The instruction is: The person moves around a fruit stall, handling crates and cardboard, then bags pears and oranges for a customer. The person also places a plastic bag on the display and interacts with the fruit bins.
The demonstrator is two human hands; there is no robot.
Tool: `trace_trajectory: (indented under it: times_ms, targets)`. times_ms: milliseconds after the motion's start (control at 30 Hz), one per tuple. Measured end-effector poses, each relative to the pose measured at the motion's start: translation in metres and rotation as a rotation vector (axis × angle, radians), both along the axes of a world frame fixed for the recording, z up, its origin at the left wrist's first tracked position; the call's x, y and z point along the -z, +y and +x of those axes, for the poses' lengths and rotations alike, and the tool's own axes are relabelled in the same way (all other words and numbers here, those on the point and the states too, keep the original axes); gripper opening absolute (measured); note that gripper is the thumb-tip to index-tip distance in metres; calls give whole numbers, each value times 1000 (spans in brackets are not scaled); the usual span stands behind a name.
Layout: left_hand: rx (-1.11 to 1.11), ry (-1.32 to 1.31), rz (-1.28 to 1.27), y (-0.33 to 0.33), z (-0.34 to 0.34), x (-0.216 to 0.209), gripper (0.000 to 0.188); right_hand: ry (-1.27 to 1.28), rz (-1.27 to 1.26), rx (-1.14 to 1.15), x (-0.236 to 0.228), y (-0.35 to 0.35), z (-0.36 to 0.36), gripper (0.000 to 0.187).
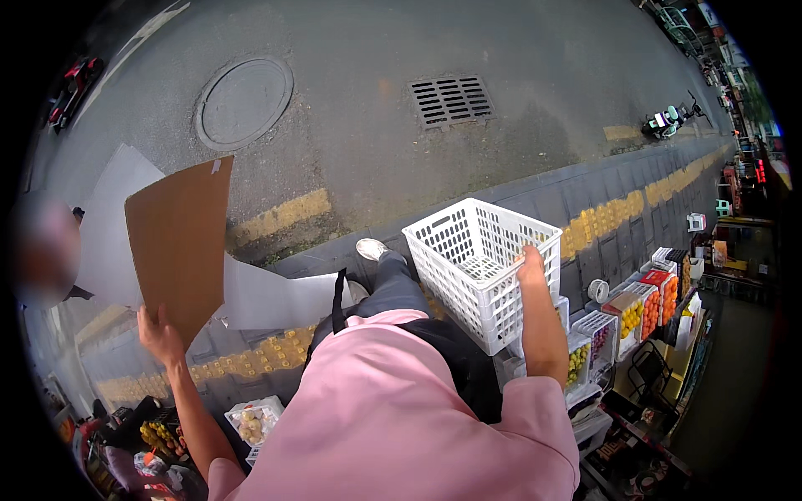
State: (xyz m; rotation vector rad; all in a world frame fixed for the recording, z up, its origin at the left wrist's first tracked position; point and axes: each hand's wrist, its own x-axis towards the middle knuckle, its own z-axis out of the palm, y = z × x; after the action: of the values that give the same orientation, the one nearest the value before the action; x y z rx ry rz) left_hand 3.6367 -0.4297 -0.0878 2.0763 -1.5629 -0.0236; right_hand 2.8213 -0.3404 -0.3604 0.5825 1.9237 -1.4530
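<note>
My left hand (162, 336) is closed around the lower edge of a brown cardboard sheet (180, 242), holding it up at my left. White sheets, one upper (113, 225) and one lower (276, 294), show behind and beside the cardboard; whether my hand grips them too is hidden. On my right, my right hand (530, 267) is closed on the rim of a white plastic crate (489, 305) with slotted walls. The crate's inside shows only its perforated floor and walls. It is tilted in front of my right leg.
Fruit crates (622, 321) line the right side. A box of pale round produce (253, 422) stands at lower left, near yellow fruit (160, 438). Another person (50, 250) is at far left. The road ahead has a manhole cover (245, 102), a drain grate (451, 100) and a parked scooter (666, 122).
</note>
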Motion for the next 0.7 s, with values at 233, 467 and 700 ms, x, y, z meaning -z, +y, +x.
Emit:
trace_trajectory:
  times_ms: [233, 467, 700]
  targets:
    - [24, -85, -63, 60, 9, 10, 18, -90, -27, -30, 0, 80, -17, 35]
    - [36, -83, -106, 90, -13, -10, 22, -152, -92, -97, 19, 87, 30, 12]
    - [25, -268, -90, 107, -78, -34, 25, -94, 81, -121, 117, 59, 12, 21]
